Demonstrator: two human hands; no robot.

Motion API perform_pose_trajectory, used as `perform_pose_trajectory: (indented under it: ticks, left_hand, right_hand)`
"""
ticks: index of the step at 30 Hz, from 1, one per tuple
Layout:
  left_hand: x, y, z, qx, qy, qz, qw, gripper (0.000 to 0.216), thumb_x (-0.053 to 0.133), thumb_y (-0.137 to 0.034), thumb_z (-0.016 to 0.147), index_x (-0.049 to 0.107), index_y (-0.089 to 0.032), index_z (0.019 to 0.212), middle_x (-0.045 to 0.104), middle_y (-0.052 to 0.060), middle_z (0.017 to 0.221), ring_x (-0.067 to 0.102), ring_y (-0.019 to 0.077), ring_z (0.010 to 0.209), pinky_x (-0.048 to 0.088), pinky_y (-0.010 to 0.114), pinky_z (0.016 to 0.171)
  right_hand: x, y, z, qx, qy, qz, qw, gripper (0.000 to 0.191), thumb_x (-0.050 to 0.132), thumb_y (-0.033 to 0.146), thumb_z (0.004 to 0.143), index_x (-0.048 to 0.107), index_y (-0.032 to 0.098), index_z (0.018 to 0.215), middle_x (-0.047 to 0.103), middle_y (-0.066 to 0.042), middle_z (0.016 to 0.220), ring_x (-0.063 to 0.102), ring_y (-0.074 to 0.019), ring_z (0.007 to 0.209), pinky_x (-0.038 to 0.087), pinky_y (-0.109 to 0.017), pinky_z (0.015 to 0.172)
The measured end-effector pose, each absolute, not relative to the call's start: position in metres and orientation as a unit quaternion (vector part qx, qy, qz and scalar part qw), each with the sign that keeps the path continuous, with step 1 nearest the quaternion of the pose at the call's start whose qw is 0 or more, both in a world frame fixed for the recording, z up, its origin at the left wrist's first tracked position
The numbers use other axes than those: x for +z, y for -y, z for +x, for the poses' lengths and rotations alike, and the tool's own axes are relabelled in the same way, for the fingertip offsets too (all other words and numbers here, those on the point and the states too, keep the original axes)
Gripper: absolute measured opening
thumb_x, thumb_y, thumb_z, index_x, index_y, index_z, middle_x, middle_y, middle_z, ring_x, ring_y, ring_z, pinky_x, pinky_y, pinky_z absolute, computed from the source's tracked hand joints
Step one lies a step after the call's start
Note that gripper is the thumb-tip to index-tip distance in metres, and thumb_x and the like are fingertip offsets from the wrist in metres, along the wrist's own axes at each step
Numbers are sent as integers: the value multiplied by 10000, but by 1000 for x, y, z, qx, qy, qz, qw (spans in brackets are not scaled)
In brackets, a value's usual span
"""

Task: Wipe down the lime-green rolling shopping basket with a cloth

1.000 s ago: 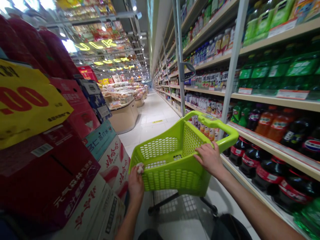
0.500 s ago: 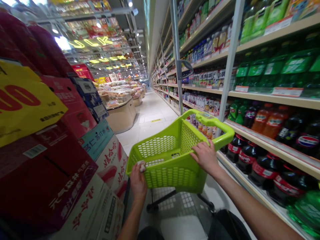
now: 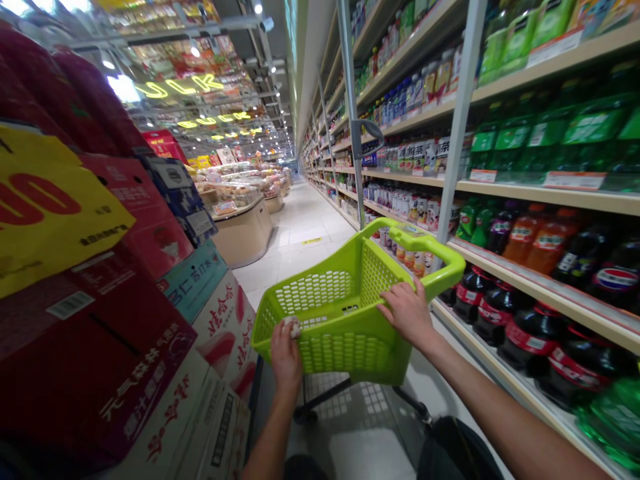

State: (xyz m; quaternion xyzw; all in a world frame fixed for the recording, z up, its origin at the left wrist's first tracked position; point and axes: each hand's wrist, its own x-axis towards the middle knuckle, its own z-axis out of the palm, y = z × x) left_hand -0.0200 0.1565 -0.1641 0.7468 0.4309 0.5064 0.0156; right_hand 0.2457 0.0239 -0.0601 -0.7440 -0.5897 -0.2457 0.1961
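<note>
A lime-green shopping cart [image 3: 345, 353] with a perforated plastic basket stands sideways in front of me. My right hand [image 3: 406, 310] is closed over the near rim, close to the handle end. At the front end, my left hand [image 3: 287, 353] pinches a crumpled whitish wipe or tissue [image 3: 293, 325] against the same rim. Its exact kind is too small to make out. Inside the basket no goods show. The cart handle [image 3: 440, 250] points toward the shelves on the right, with neither hand on it.
Drink shelves [image 3: 530, 187] full of bottles run along the right, cola bottles [image 3: 520, 333] lowest. Stacked drink cartons [image 3: 115, 333] with a yellow price sign [image 3: 60, 207] crowd the left. Further off, the tiled aisle [image 3: 310, 207] passes a bulk-goods counter [image 3: 240, 233].
My left hand has slid a little to the right along the rim with the whitish wipe. My right hand keeps its grip, and the cart has barely shifted.
</note>
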Motion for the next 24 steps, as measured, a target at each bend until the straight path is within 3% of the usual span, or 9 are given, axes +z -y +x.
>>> perform_pose_trajectory:
  ticks: [5,12,19,24]
  left_hand:
    - [-155,-132,36,457,-327,826,47,457,355,-68,764,504,-223,1167,480,64,1262,404,194,1192,350,400,998]
    - [-160,-159,-22,522,-433,734,-9,365,356,-176,815,518,-187,1142,558,102,1147,470,232,1110,378,442,941]
    - [-148,-111,68,468,-287,834,53,437,350,-86,794,490,-226,1184,485,77,1263,411,209,1186,334,433,992]
    - [-152,-140,15,501,-360,786,29,397,348,-122,804,519,-213,1151,520,85,1196,459,215,1124,385,412,954]
  right_hand:
    - [-60,-23,249,-243,597,-738,199,172,564,342,791,627,223,899,611,-29,849,487,-217,906,121,-457,999]
    - [-61,-19,250,-249,593,-741,195,191,561,346,789,626,217,914,609,-36,852,483,-223,931,117,-455,1010]
    - [-60,-21,247,-247,595,-737,203,194,554,339,792,626,217,924,616,-37,856,485,-220,926,136,-450,1000]
    - [-59,-17,254,-243,600,-734,206,203,552,335,794,620,222,950,620,-31,862,484,-214,940,137,-435,1000]
